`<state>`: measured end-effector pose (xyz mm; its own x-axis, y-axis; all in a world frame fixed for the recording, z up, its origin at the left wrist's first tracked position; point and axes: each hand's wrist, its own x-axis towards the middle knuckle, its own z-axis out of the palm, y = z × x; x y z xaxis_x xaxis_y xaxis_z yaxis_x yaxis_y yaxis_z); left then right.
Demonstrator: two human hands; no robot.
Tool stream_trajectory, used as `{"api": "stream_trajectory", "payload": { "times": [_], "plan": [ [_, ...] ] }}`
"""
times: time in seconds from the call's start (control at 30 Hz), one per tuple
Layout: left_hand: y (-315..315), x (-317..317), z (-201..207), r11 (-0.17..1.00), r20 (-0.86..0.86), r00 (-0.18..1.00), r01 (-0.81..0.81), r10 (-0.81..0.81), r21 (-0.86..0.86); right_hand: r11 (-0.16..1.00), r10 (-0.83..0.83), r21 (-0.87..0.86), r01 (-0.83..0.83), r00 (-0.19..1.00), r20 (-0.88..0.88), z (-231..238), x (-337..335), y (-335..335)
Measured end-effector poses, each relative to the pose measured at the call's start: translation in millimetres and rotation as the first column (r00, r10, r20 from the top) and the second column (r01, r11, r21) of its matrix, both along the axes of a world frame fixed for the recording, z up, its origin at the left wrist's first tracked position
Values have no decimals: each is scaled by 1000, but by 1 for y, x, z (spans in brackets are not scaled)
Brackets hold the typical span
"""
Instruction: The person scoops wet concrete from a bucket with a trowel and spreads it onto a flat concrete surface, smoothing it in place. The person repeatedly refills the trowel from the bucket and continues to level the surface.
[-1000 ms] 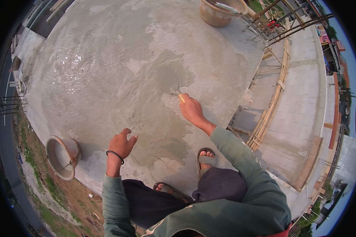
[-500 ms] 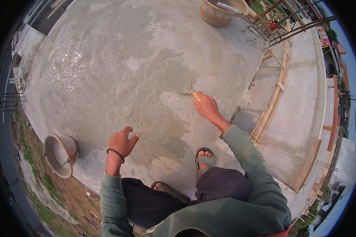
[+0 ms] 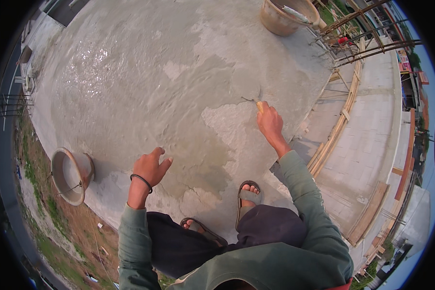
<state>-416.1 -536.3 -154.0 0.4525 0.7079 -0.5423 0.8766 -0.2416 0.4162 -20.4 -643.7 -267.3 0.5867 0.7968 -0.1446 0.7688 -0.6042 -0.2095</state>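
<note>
My right hand (image 3: 270, 124) is closed around the yellowish handle of a trowel (image 3: 259, 106). Its cement-coated blade lies on the slab and blends into the wet grey cement (image 3: 179, 121), so its outline is hard to make out. Just left of the trowel is a paler, rough patch (image 3: 222, 121) with wet cement around it. My left hand (image 3: 150, 169), with a dark band on the wrist, hovers over the slab near my feet. Its fingers are apart and hold nothing.
A bucket (image 3: 89, 169) lies tipped at the slab's left edge, beside lower ground. At the far right stands a large brown tub (image 3: 278, 26) near rusty rebar (image 3: 367, 53). Bamboo poles (image 3: 343, 116) run along the right edge. My sandalled feet (image 3: 249, 195) are on the slab.
My right hand has swept the trowel to the right and slightly away from me, spreading wet cement across the far part of the pale patch. My left hand has barely moved.
</note>
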Motion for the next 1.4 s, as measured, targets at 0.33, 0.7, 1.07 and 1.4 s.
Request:
{"api": "stream_trajectory", "payload": {
  "times": [0.33,0.7,1.07,1.4],
  "plan": [
    [-1,6,-2,998,-2,998,57,-57,27,973,209,109,-203,977,-45,0,5,45],
    [-1,12,-6,998,-1,998,60,-60,23,834,517,104,-541,705,-486,22,-113,-2],
    [1,6,-4,999,-16,999,38,-38,0,935,355,98,-342,872,-338,14,-54,-2],
    [0,7,-4,1000,-12,1000,13,-13,-2,968,245,130,-213,913,-328,21,-27,-24]
  ]
}}
